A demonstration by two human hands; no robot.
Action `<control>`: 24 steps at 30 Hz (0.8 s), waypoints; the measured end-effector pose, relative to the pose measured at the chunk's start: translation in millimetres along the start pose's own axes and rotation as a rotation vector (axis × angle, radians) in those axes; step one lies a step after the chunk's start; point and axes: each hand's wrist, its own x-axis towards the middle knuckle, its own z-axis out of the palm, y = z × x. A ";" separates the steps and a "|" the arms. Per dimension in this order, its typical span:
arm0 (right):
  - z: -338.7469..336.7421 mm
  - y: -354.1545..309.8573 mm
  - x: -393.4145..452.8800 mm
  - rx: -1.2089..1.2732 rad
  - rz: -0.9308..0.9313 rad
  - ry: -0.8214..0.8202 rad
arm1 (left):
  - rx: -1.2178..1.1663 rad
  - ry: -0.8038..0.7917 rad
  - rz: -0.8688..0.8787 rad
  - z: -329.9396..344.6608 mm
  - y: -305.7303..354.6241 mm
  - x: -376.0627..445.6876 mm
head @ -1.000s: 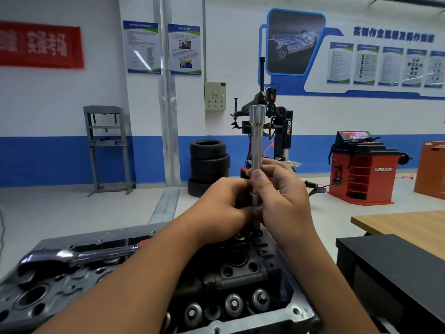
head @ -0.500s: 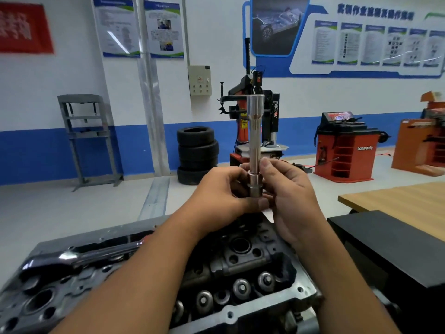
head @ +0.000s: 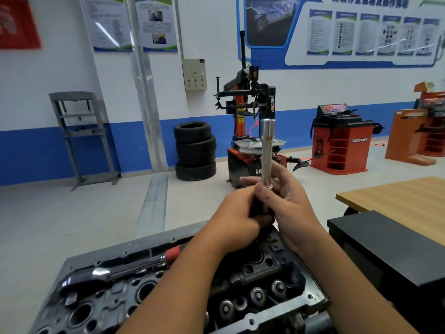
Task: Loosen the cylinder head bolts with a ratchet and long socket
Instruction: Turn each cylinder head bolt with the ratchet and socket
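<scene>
The long socket [head: 267, 153] is held upright above the far end of the cylinder head [head: 240, 292], its wide end uppermost. The left hand [head: 237, 213] is curled round the lower part; the right hand [head: 289, 203] pinches the shaft just above, fingers partly extended behind it. What sits at the hidden lower end cannot be told.

Handling, judged: polished steel, rigid, moderately heavy for its slimness, likely slippery if oily. Best gripped low on the shaft, near the joint, as is done now.

The ratchet [head: 115, 273], red-handled, lies untouched across the cylinder head, left of the forearms. No bolt is engaged yet.

Against the frame half a second earlier: the socket is seen lower in view, the right fingers are spread more, and more of the ratchet handle is exposed.
</scene>
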 end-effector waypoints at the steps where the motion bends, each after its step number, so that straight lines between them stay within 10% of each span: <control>1: 1.2 -0.9 -1.0 0.020 -0.015 0.013 | 0.013 0.028 -0.007 0.8 0.3 0.1; 7: 4.5 -4.9 -3.5 0.010 -0.023 0.052 | 0.046 0.160 -0.065 4.2 5.3 -5.0; 17: 2.4 -2.3 -1.5 -0.099 0.068 0.016 | -0.060 -0.075 -0.061 1.3 15.3 -10.7; 24: 6.8 -7.8 -3.5 -0.084 0.043 0.065 | 0.026 0.209 -0.034 5.3 11.9 -6.5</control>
